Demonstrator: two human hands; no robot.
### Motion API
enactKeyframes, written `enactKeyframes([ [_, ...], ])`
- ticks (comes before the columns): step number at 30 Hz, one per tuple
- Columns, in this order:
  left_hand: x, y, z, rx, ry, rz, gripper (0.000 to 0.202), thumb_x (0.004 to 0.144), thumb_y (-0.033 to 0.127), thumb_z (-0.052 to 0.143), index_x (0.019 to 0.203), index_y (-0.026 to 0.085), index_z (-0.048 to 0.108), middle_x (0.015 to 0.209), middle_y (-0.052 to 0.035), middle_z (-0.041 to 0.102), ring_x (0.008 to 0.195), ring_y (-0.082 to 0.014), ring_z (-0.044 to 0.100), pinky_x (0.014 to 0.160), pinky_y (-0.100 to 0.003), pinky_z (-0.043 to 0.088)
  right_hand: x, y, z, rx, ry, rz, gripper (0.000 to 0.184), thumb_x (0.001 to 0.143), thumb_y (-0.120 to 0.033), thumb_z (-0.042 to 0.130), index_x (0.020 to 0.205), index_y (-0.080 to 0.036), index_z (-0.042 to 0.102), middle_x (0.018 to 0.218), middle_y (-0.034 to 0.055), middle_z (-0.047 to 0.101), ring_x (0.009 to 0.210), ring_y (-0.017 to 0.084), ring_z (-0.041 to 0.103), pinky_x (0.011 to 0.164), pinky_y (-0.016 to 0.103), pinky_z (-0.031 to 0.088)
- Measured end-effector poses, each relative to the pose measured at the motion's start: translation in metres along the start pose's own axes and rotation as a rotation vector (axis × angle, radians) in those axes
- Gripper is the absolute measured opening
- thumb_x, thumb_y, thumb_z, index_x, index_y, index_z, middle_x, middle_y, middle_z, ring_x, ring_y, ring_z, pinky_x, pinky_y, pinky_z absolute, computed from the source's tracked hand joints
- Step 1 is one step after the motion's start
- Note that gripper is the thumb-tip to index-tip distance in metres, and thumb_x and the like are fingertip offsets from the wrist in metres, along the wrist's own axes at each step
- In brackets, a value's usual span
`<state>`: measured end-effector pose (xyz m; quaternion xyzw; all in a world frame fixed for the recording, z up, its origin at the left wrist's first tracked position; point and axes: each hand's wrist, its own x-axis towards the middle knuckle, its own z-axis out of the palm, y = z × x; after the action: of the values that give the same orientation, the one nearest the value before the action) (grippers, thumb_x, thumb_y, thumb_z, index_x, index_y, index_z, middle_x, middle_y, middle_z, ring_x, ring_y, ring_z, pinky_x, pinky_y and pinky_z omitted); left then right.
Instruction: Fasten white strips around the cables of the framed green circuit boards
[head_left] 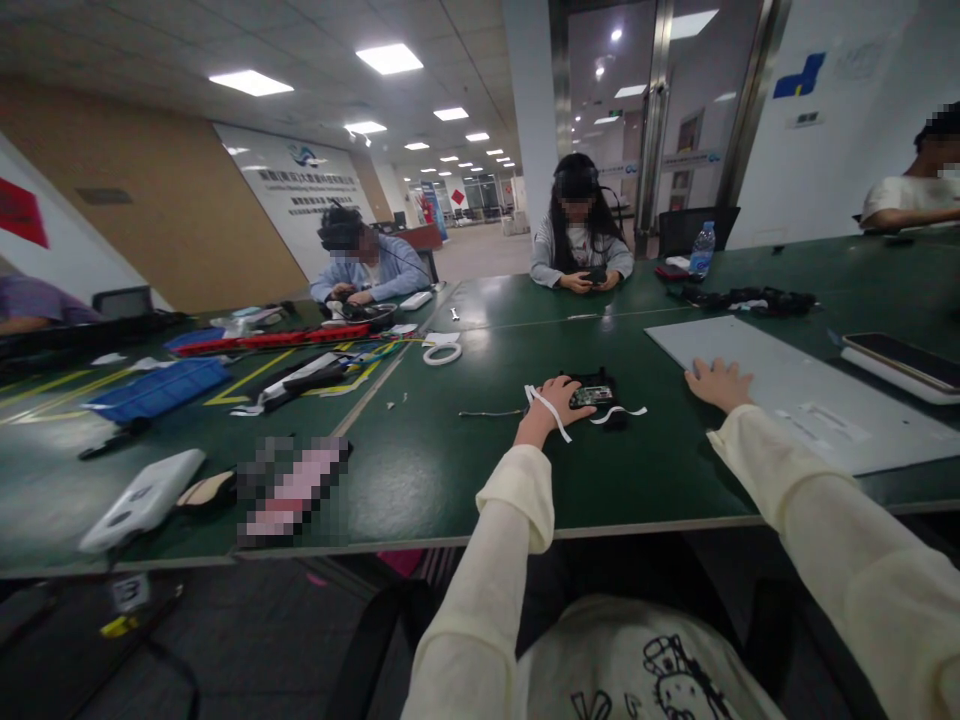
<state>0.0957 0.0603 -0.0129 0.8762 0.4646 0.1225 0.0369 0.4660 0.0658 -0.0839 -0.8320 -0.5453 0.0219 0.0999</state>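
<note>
My left hand lies at the near left side of a small black device with a bare circuit board, its fingers stretched over the device's edge. A white strip of tape or paper runs across the back of that hand. Another white strip curls in front of the device. To the left of the hand, a thin tool or rod lies flat. My right hand rests open, fingers spread, on the left edge of a large grey panel.
A roll of white tape lies farther back. At left are a blue tray, a white power bank-like object and a blurred pink item. A phone and a water bottle are right. Two people sit across the table.
</note>
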Motion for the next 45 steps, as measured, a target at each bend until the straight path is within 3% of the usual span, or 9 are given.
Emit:
enactKeyframes([
  [4,-0.001,0.004,-0.006,0.067,0.027,-0.023,0.066,0.074,0.07,0.056,0.126,0.029,0.056,0.127,-0.0103,0.047,0.115,-0.0308,0.05,0.097,-0.043,0.041,-0.01,-0.011,-0.002,-0.015,-0.007,-0.026,0.066,0.092,-0.062,0.017,0.141,-0.025,0.041,0.147,0.0197,0.031,0.132,0.046,0.027,0.096,0.072,0.018],
  [10,0.007,0.005,-0.014,0.2,-0.046,0.063,0.067,0.076,0.072,0.052,0.125,0.026,0.054,0.117,-0.0098,0.051,0.105,-0.0285,0.051,0.089,-0.04,0.042,-0.027,-0.032,-0.005,-0.053,-0.001,-0.078,0.062,0.093,-0.058,0.019,0.143,-0.027,0.037,0.147,0.0183,0.032,0.131,0.044,0.03,0.096,0.07,0.022],
  [17,0.004,0.0,-0.026,0.168,-0.038,0.082,0.064,0.077,0.071,0.05,0.119,0.024,0.057,0.112,-0.0095,0.052,0.101,-0.0265,0.051,0.085,-0.036,0.043,-0.041,-0.051,-0.011,-0.077,-0.022,-0.174,0.063,0.094,-0.058,0.018,0.145,-0.026,0.035,0.147,0.0184,0.032,0.132,0.043,0.03,0.099,0.065,0.024],
  [26,0.002,-0.032,-0.086,0.143,0.202,0.059,0.054,0.08,0.064,0.055,0.114,0.022,0.058,0.105,-0.0081,0.051,0.1,-0.0255,0.05,0.09,-0.039,0.041,-0.072,-0.095,-0.02,-0.086,-0.05,-0.386,0.061,0.095,-0.055,0.019,0.148,-0.027,0.031,0.152,0.0158,0.027,0.135,0.04,0.028,0.101,0.063,0.025],
  [31,-0.001,-0.046,-0.124,0.188,0.261,0.077,0.049,0.08,0.058,0.059,0.113,0.021,0.058,0.103,-0.0072,0.05,0.1,-0.0248,0.051,0.093,-0.039,0.041,-0.098,-0.119,-0.024,-0.057,-0.056,-0.551,0.063,0.095,-0.057,0.019,0.149,-0.027,0.031,0.153,0.0137,0.027,0.137,0.039,0.026,0.104,0.059,0.026],
  [35,-0.003,-0.052,-0.143,0.22,0.266,0.081,0.049,0.08,0.058,0.059,0.114,0.021,0.057,0.1,-0.0062,0.05,0.097,-0.0235,0.051,0.092,-0.039,0.041,-0.124,-0.137,-0.029,-0.037,-0.046,-0.689,0.062,0.096,-0.056,0.021,0.15,-0.026,0.032,0.153,0.0131,0.028,0.138,0.039,0.026,0.106,0.057,0.025],
  [40,-0.006,-0.051,-0.147,0.252,0.258,0.126,0.052,0.081,0.06,0.056,0.115,0.02,0.057,0.102,-0.0077,0.05,0.098,-0.0235,0.05,0.09,-0.038,0.041,-0.154,-0.151,-0.038,0.059,-0.107,-0.894,0.063,0.096,-0.059,0.018,0.15,-0.029,0.032,0.155,0.0088,0.026,0.14,0.038,0.021,0.108,0.058,0.022],
  [45,-0.006,-0.04,-0.136,0.226,0.237,0.121,0.053,0.079,0.062,0.057,0.113,0.021,0.058,0.103,-0.0077,0.051,0.098,-0.0249,0.051,0.091,-0.04,0.041,-0.178,-0.154,-0.05,0.134,-0.183,-1.055,0.062,0.097,-0.059,0.018,0.15,-0.03,0.031,0.157,0.0057,0.022,0.143,0.037,0.014,0.111,0.056,0.016],
])
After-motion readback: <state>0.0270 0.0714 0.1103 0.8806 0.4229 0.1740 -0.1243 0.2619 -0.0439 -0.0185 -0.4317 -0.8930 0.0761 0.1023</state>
